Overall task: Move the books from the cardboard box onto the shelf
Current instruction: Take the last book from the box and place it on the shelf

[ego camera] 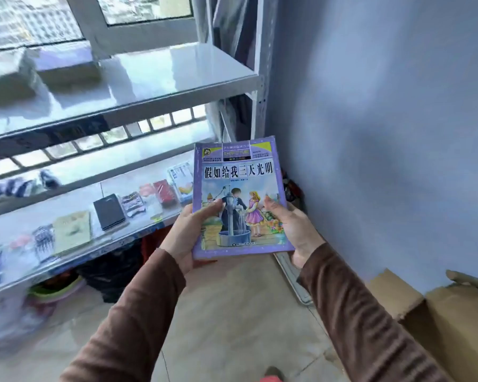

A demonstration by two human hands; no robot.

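Observation:
A purple picture book (239, 172) with Chinese title and two drawn children is held face up in front of me, over the floor. My left hand (189, 230) grips its lower left edge and my right hand (290, 224) grips its lower right edge. The cardboard box (453, 323) stands open at the lower right, its inside hidden from here. The white metal shelf (155, 86) is to the left, with two blurred books (64, 64) lying flat on its upper board.
The lower shelf board (75, 213) carries several small packets, a dark wallet-like item and a thin yellow booklet. Bags and bowls sit under it on the floor. A blue wall closes the right side. A window is behind the shelf.

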